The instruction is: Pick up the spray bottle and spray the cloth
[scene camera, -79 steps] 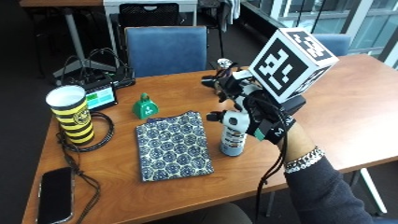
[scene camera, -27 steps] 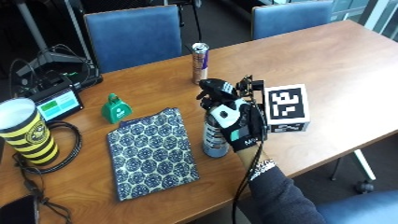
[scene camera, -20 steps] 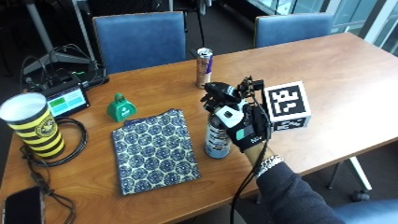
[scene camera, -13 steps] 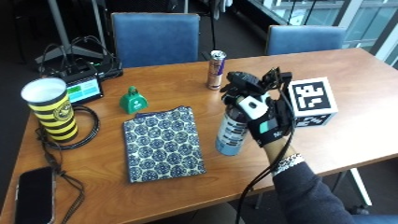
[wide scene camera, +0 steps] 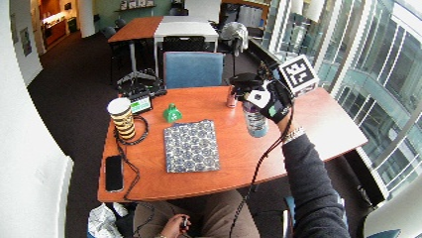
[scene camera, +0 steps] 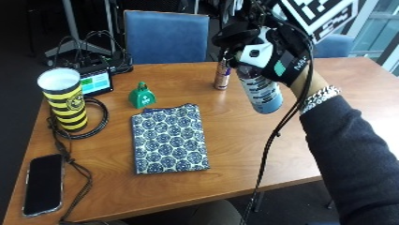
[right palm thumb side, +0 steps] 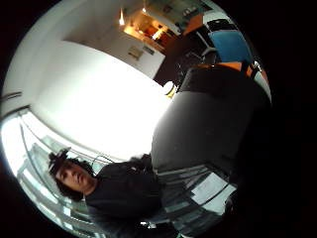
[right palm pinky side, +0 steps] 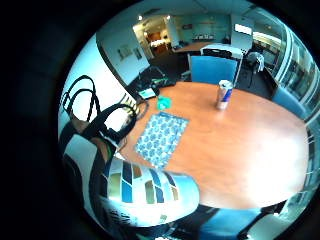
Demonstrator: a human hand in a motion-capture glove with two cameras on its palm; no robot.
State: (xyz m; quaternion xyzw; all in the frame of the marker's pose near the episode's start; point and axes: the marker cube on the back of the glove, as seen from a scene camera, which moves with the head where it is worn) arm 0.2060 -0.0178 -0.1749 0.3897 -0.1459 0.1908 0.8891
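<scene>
Phone (scene camera: 42, 184) is lying at the near left corner of the tabletop (scene camera: 249, 154). Cloth (scene camera: 168, 138) is lying flat, mid-tabletop, a bit twd the left. R hand (scene camera: 280, 56) is gripping the bottle (scene camera: 261, 89) w/ fingers curled round its upper part, holding it tilted in the air, clear of the tabletop, right of the cloth. Striped cup (scene camera: 64, 99) is standing by the left edge, green bell (scene camera: 143, 95) just beyond the cloth. Can (scene camera: 222, 75) is standing nr the far edge, display box (scene camera: 97, 79) twd the far left corner.

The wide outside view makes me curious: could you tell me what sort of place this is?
Probably an office meeting area: wooden tables with blue chairs, a glass wall of windows, and dark carpet.
</scene>
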